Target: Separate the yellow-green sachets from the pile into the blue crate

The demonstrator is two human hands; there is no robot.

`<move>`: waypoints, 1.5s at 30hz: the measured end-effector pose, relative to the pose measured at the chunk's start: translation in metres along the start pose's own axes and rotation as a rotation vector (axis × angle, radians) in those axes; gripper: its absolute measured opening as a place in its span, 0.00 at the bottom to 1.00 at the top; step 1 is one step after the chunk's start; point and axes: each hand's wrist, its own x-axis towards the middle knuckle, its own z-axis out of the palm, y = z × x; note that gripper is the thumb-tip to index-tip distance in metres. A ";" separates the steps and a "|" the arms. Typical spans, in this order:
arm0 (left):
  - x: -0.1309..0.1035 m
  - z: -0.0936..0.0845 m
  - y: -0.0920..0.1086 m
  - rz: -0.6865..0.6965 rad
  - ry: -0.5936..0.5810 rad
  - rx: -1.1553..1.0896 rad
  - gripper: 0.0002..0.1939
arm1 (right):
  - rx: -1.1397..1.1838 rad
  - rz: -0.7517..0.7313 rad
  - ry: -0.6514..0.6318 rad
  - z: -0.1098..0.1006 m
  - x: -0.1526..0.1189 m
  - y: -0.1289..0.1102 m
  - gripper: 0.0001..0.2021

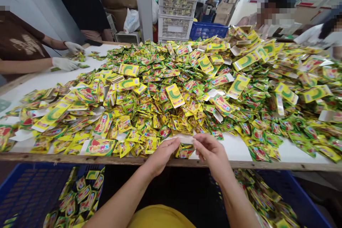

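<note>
At the table's near edge, my left hand (163,156) and my right hand (212,152) grip a small candy box (185,152) from its two sides. The box is yellow and green with a red print, and its white flap shows at the top between my fingertips. What is inside it is hidden. Just beyond my hands, a heap of small yellow and green candy packets (139,121) covers the table. Printed cartons lie in the heap, among them a yellow one with a green curve (175,95) and one lying flat (99,147) left of my left hand.
Blue crates (24,188) holding packets stand below the table's wooden edge (80,158) on both sides. Across the left end, a co-worker's gloved hands (65,64) handle packets. White stacked crates (176,25) and a blue crate (208,30) stand behind. Other people sit at right.
</note>
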 end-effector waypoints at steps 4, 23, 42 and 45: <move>0.000 0.003 0.009 0.099 -0.054 0.155 0.19 | 0.138 0.135 -0.136 0.007 0.004 0.006 0.12; 0.021 -0.011 -0.005 0.438 0.294 0.572 0.09 | 0.134 -0.026 -0.054 0.006 0.026 0.013 0.13; 0.008 -0.018 -0.022 0.657 0.037 0.861 0.22 | -1.086 0.217 0.618 -0.099 0.065 0.037 0.27; 0.004 -0.022 -0.024 0.691 -0.028 0.895 0.20 | -0.987 0.313 0.581 -0.101 0.069 0.038 0.28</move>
